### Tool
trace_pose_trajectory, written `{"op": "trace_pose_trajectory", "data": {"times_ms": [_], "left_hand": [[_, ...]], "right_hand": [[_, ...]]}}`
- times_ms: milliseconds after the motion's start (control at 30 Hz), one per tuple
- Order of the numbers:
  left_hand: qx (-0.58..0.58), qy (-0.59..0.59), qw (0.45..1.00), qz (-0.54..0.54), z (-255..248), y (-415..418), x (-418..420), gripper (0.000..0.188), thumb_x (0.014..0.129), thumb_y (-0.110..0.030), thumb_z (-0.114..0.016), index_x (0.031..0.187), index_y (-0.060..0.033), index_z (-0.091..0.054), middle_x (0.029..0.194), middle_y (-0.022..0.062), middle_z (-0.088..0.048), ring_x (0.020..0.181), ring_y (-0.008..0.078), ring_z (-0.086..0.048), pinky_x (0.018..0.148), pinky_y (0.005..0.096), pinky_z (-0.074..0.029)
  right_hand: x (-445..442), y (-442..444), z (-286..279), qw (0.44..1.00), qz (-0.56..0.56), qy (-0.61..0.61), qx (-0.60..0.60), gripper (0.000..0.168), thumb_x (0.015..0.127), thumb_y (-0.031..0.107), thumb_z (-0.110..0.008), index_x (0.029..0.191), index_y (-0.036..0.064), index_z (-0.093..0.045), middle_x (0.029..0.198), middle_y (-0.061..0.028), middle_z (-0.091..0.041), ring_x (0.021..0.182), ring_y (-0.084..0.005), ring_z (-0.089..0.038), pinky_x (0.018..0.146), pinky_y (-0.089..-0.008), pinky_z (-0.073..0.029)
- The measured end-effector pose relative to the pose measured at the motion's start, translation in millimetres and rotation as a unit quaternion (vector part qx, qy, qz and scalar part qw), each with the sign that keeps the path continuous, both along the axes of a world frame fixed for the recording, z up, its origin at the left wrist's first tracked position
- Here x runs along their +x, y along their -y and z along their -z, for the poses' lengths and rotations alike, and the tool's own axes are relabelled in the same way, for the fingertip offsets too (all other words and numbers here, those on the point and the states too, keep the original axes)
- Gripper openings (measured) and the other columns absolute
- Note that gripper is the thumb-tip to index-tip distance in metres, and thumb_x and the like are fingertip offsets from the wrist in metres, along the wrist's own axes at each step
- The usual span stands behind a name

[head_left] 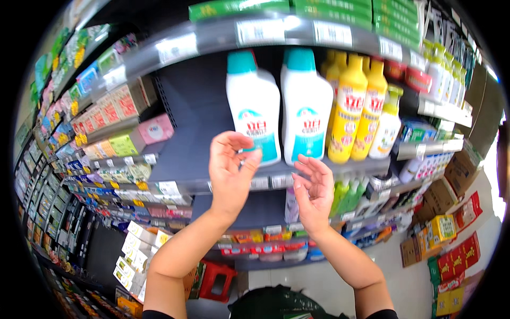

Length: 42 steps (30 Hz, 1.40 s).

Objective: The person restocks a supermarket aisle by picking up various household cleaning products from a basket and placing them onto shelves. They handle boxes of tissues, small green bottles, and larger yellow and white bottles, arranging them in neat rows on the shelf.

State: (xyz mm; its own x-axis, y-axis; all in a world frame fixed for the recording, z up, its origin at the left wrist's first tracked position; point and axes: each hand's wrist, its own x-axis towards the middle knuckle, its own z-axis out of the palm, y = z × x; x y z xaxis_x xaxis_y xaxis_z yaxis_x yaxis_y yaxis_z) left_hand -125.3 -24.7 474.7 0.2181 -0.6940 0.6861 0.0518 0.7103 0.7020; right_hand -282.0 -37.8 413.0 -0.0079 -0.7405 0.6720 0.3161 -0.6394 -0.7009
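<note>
Two white plastic bottles with teal caps stand upright near the front of a dark metal shelf. My left hand [233,171] is raised before the left bottle [255,103], its curled fingers overlapping the lower label; whether it touches the bottle I cannot tell. In front of the lower part of the right bottle [306,103] is my right hand [314,187], fingers apart and slightly bent. Nothing is held in either hand. Directly right of the bottles, several yellow bottles [348,107] stand in a row, followed by a white pump bottle [386,129].
Green boxes [247,7] sit on the shelf above, whose front edge carries price tags [261,31]. Left are soap boxes [113,107] and a pink box [156,128]. Below stand green bottles [346,195], a red plastic stool [217,281] and stacked white boxes [133,255]. Cartons [438,195] lie right.
</note>
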Motion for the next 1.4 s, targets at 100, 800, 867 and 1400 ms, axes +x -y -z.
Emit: {"op": "trace_pose_trajectory", "data": {"times_ms": [100,800,867,1400], "left_hand": [[-0.005,-0.033,0.999,-0.037,-27.7,25.0,20.8,0.047,0.082,-0.002,-0.07,0.12,-0.004,-0.043,0.114,0.0085,-0.05,0.105,0.0152,-0.049,0.089,0.0277,-0.044],[0.227,0.089,0.968,0.064,-28.6,62.4,53.6,0.058,0.073,-0.012,-0.081,0.12,-0.0007,-0.05,0.109,0.0106,-0.064,0.101,0.0186,-0.061,0.091,0.0322,-0.046],[0.217,0.081,0.97,0.078,-27.7,61.3,54.9,0.057,0.073,-0.01,-0.081,0.12,-0.0013,-0.051,0.109,0.0104,-0.064,0.101,0.0181,-0.061,0.09,0.0321,-0.047],[0.033,0.097,0.994,0.046,-10.3,-0.4,74.4,0.061,0.073,-0.001,-0.079,0.124,0.0006,-0.045,0.115,0.0122,-0.061,0.105,0.0224,-0.062,0.091,0.0352,-0.051]], "right_hand": [[9.6,6.4,-38.4,0.999,-0.028,-0.034,-0.023,0.057,0.087,-0.002,-0.057,0.138,0.003,-0.032,0.143,-0.0154,-0.038,0.129,-0.0266,-0.042,0.104,-0.0398,-0.038],[61.1,61.3,-48.2,0.981,0.059,-0.186,-0.007,0.081,0.085,0.014,-0.064,0.143,-0.01,-0.013,0.141,-0.0303,-0.026,0.133,-0.0399,-0.029,0.11,-0.0401,-0.028],[60.5,60.8,-48.6,0.978,0.063,-0.198,-0.013,0.081,0.085,0.013,-0.064,0.144,-0.008,-0.012,0.142,-0.0278,-0.027,0.135,-0.0363,-0.029,0.11,-0.0386,-0.028],[54.5,16.1,-76.5,0.972,-0.023,-0.195,-0.127,0.062,0.08,0.018,-0.073,0.129,0.0,-0.04,0.119,-0.0229,-0.055,0.111,-0.0369,-0.055,0.092,-0.0388,-0.044]]}}
